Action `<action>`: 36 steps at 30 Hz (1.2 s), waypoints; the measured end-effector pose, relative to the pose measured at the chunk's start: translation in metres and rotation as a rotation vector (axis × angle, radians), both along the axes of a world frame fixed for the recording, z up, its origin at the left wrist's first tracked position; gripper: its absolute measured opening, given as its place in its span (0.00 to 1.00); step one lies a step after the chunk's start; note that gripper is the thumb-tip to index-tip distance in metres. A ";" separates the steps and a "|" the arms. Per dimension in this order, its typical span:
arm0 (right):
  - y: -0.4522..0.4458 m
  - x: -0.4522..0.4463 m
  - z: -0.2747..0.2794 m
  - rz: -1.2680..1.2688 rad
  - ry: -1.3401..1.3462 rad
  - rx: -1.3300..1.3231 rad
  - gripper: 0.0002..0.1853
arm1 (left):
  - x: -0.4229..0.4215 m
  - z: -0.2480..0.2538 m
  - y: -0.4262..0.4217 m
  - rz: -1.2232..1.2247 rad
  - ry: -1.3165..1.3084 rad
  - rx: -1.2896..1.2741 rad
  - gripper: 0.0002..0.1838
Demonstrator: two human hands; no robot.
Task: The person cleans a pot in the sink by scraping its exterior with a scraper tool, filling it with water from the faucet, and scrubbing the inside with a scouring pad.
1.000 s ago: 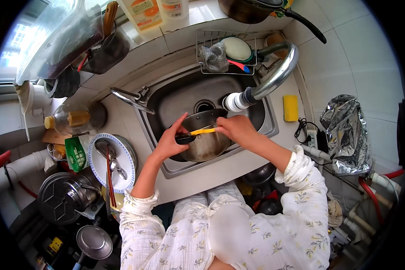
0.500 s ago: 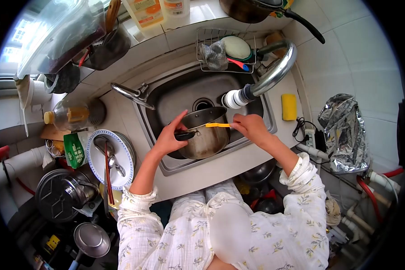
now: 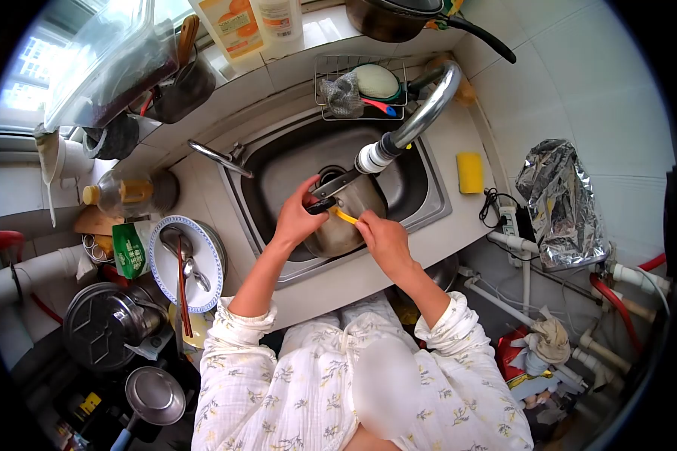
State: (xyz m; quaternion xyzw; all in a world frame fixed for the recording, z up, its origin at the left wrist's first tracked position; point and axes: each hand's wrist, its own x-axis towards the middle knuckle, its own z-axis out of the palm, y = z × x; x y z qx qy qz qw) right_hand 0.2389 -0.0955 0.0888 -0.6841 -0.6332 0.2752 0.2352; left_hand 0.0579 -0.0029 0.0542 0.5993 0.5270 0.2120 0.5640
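My left grip [image 3: 299, 219] is closed around the black side handle [image 3: 322, 205] of a steel pot [image 3: 337, 239], which I have tipped over the sink [image 3: 282, 154] — whether it rests on the bottom, I cannot tell. My right grip [image 3: 385, 239] pinches a slim yellow tool [image 3: 344, 216], its far end close by that handle — and a yellow sponge [image 3: 470, 173] lies on the bench [image 3: 459, 218] to the right.

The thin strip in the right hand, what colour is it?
The thin strip is yellow, seen best in the head view.
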 end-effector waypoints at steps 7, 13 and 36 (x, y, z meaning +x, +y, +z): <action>-0.012 0.019 0.026 -0.111 0.050 0.041 0.07 | -0.003 0.021 0.001 0.181 0.034 -0.154 0.21; 0.021 0.003 0.028 0.055 0.014 0.041 0.07 | -0.020 0.035 0.001 0.117 -0.003 -0.171 0.23; 0.045 -0.024 0.017 0.085 -0.040 -0.019 0.10 | -0.036 0.012 -0.004 0.261 -0.337 -0.309 0.24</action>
